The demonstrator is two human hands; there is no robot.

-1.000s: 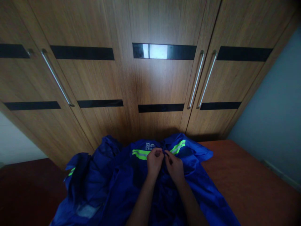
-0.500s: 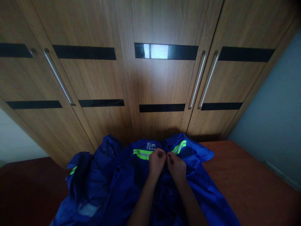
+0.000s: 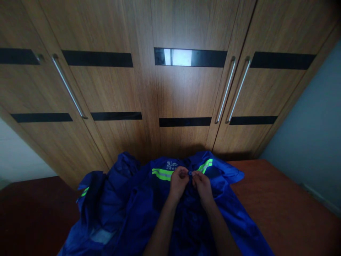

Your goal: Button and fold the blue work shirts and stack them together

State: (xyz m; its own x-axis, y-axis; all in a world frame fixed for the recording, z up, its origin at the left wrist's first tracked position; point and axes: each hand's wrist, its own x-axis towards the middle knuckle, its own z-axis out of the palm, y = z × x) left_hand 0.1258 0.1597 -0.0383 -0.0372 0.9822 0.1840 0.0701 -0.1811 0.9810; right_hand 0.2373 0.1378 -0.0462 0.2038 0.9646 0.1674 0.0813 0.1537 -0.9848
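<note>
A blue work jacket [image 3: 144, 202] with a bright yellow-green reflective stripe [image 3: 162, 174] and white print on the chest lies spread in front of me. At its front opening, my left hand [image 3: 178, 183] pinches the cloth edge between thumb and fingertips. Just to the right, my right hand [image 3: 203, 186] is closed in a pinch on the other side of the opening. A small round blue button [image 3: 190, 173] shows between the two sets of fingertips. Exactly how the fingers grip the cloth is too dark to make out.
More bunched blue clothing [image 3: 106, 206] with a reflective strip lies at the left. The garments rest on a reddish-brown surface [image 3: 287, 213]. Behind stands a wooden wardrobe [image 3: 183, 92] with long metal handles [image 3: 238, 89]. A pale wall [image 3: 314, 117] borders the right side.
My hands have moved slightly apart, the right one a little to the right. The button between the fingertips now shows. Both hands stay at the jacket's front opening.
</note>
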